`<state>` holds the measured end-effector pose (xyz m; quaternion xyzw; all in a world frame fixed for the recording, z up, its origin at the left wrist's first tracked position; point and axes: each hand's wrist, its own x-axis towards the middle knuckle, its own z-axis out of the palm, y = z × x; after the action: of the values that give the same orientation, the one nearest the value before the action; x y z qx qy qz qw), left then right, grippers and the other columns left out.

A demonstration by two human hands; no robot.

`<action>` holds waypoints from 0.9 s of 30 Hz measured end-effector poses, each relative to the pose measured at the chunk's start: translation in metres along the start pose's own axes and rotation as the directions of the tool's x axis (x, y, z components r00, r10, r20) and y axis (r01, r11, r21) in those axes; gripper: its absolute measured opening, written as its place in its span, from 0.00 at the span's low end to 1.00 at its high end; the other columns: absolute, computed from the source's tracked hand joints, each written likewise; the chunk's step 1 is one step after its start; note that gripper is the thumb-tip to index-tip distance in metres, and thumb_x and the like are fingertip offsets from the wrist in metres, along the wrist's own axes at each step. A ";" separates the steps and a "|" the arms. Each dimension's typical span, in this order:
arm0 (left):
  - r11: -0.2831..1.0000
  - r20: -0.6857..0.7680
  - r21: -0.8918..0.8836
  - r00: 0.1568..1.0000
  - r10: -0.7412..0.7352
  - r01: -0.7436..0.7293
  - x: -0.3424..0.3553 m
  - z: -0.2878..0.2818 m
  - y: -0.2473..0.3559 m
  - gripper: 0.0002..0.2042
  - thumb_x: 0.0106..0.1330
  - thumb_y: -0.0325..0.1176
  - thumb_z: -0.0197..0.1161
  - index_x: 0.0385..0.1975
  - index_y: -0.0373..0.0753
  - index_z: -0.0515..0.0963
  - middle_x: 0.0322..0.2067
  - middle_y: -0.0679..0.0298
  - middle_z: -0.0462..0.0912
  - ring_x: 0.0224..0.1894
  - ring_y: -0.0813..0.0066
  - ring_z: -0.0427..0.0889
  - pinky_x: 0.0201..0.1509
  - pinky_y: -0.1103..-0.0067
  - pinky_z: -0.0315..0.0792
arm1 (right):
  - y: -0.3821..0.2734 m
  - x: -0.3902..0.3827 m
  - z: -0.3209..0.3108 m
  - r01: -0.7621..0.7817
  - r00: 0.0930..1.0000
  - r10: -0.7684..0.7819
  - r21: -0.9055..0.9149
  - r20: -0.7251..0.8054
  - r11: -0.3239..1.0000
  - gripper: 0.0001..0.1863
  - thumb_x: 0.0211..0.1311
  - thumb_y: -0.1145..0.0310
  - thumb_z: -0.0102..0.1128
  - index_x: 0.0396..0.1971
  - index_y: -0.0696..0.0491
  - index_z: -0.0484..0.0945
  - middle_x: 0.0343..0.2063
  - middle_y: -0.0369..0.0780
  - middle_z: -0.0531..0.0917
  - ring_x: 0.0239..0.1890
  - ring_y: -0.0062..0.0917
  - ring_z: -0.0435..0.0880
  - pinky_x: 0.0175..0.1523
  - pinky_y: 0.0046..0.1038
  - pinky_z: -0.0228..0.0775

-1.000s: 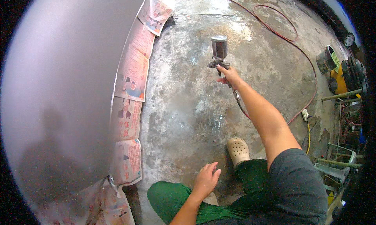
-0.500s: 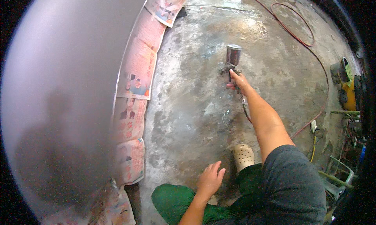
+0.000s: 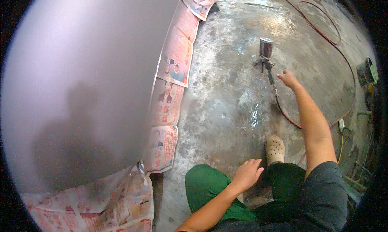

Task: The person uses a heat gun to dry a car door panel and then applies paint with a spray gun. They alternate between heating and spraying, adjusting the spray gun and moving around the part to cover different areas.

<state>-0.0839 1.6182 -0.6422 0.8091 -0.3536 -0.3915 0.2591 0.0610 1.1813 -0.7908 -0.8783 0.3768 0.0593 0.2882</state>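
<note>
My right hand (image 3: 287,78) is just right of a spray gun (image 3: 267,62), fingers loosely curled and apart from it. The gun has a metal-lidded cup on top and appears upright on the concrete floor (image 3: 218,111), a hose (image 3: 289,117) running from its handle. My left hand (image 3: 248,173) hangs open above my green-trousered knee, holding nothing. To my left is a large smooth grey surface (image 3: 93,50), its right edge lined with pink-printed newspaper sheets (image 3: 182,30), more of them at the lower left (image 3: 117,207). My shadow falls on the grey surface.
The red hose loops across the floor at the upper right. A dark bucket with something green (image 3: 367,72) stands at the right edge, near a power socket block (image 3: 341,125) with a yellow cord and some metal frames (image 3: 361,171). My beige clog (image 3: 275,149) is on the floor ahead.
My right hand has let go of the spray gun and drawn slightly right of it. The view has shifted, so the grey surface and newspaper appear further right.
</note>
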 end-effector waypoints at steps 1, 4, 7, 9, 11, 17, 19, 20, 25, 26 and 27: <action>0.998 -0.013 -0.005 0.998 0.060 -0.060 -0.003 0.003 0.005 0.22 0.70 0.42 0.55 0.58 0.35 0.70 0.49 0.47 0.77 0.53 0.47 0.76 0.56 0.61 0.71 | 0.010 -0.013 -0.025 0.005 0.999 -0.002 -0.058 0.050 0.998 0.33 0.60 0.50 0.63 0.54 0.63 0.74 0.53 0.57 0.78 0.58 0.49 0.75 0.61 0.42 0.68; 0.983 0.003 -0.032 0.983 0.182 -0.182 -0.011 0.007 0.016 0.22 0.70 0.42 0.56 0.57 0.34 0.70 0.48 0.48 0.77 0.52 0.47 0.76 0.56 0.61 0.71 | 0.040 -0.070 -0.096 0.059 0.994 -0.038 -0.212 0.102 0.976 0.29 0.61 0.53 0.62 0.55 0.60 0.75 0.53 0.54 0.78 0.58 0.48 0.76 0.61 0.42 0.68; 0.972 0.083 -0.023 0.969 0.234 -0.233 -0.020 0.009 0.024 0.22 0.69 0.41 0.56 0.57 0.34 0.70 0.49 0.48 0.77 0.52 0.47 0.76 0.56 0.61 0.71 | 0.063 -0.165 -0.147 0.036 0.993 -0.001 -0.295 0.119 0.955 0.27 0.62 0.56 0.62 0.54 0.59 0.75 0.52 0.53 0.80 0.57 0.46 0.77 0.60 0.42 0.69; 0.962 0.160 0.023 0.951 0.266 -0.273 -0.023 0.008 0.029 0.22 0.69 0.41 0.57 0.57 0.34 0.70 0.49 0.47 0.77 0.52 0.46 0.76 0.56 0.60 0.71 | 0.075 -0.253 -0.162 0.021 0.999 -0.009 -0.269 0.047 0.963 0.25 0.62 0.57 0.62 0.53 0.59 0.76 0.50 0.52 0.80 0.55 0.45 0.78 0.58 0.41 0.70; 0.942 0.186 0.043 0.929 0.320 -0.333 -0.027 0.009 0.036 0.22 0.68 0.41 0.57 0.57 0.34 0.70 0.49 0.47 0.77 0.52 0.46 0.76 0.56 0.60 0.71 | 0.084 -0.351 -0.163 -0.088 0.995 0.092 -0.134 0.025 0.987 0.25 0.62 0.57 0.62 0.53 0.59 0.76 0.50 0.50 0.81 0.53 0.43 0.80 0.57 0.38 0.71; 0.871 0.200 0.009 0.854 0.480 -0.492 -0.034 0.005 0.053 0.23 0.68 0.42 0.59 0.58 0.34 0.71 0.50 0.47 0.78 0.53 0.48 0.76 0.58 0.62 0.70 | 0.134 -0.564 -0.138 -0.375 0.895 0.329 0.111 0.300 0.920 0.25 0.64 0.53 0.60 0.53 0.56 0.78 0.49 0.48 0.83 0.53 0.38 0.82 0.56 0.36 0.73; 0.878 0.198 0.051 0.867 0.458 -0.476 -0.039 0.004 0.057 0.23 0.67 0.41 0.60 0.58 0.34 0.71 0.50 0.47 0.78 0.53 0.48 0.76 0.58 0.62 0.70 | 0.158 -0.590 -0.125 -0.477 0.872 0.441 0.165 0.213 0.863 0.25 0.64 0.53 0.59 0.52 0.56 0.78 0.48 0.47 0.84 0.52 0.38 0.82 0.56 0.35 0.73; 0.887 0.214 0.048 0.872 0.441 -0.460 -0.042 0.005 0.060 0.23 0.67 0.41 0.60 0.58 0.34 0.71 0.49 0.47 0.78 0.53 0.48 0.76 0.58 0.62 0.70 | 0.170 -0.602 -0.118 -0.542 0.839 0.513 0.182 0.183 0.821 0.25 0.64 0.52 0.59 0.52 0.56 0.79 0.48 0.47 0.84 0.51 0.38 0.82 0.56 0.35 0.73; 0.896 0.212 0.060 0.883 0.419 -0.440 -0.049 0.008 0.070 0.23 0.66 0.39 0.63 0.57 0.34 0.72 0.49 0.48 0.78 0.53 0.49 0.76 0.57 0.64 0.70 | 0.203 -0.640 -0.072 -0.491 0.870 0.478 0.312 0.125 0.813 0.23 0.62 0.53 0.61 0.47 0.57 0.79 0.45 0.46 0.85 0.47 0.33 0.83 0.51 0.35 0.73; 0.901 0.223 0.074 0.887 0.404 -0.428 -0.049 0.010 0.072 0.23 0.65 0.39 0.63 0.57 0.34 0.72 0.49 0.48 0.78 0.53 0.49 0.76 0.57 0.64 0.70 | 0.207 -0.646 -0.065 -0.547 0.837 0.539 0.198 0.097 0.813 0.23 0.62 0.53 0.62 0.46 0.58 0.79 0.44 0.47 0.85 0.46 0.33 0.83 0.51 0.34 0.73; 0.888 0.213 0.081 0.878 0.429 -0.453 -0.049 0.011 0.074 0.23 0.65 0.38 0.63 0.57 0.34 0.72 0.50 0.49 0.78 0.54 0.49 0.76 0.58 0.64 0.70 | 0.211 -0.654 -0.061 -0.527 0.841 0.539 0.297 0.046 0.797 0.23 0.61 0.54 0.62 0.46 0.58 0.78 0.43 0.47 0.84 0.46 0.34 0.83 0.51 0.34 0.73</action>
<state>-0.1418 1.6097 -0.5746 0.6812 -0.5761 -0.3735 0.2541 -0.5564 1.4418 -0.6279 -0.6843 0.6186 0.0627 0.3810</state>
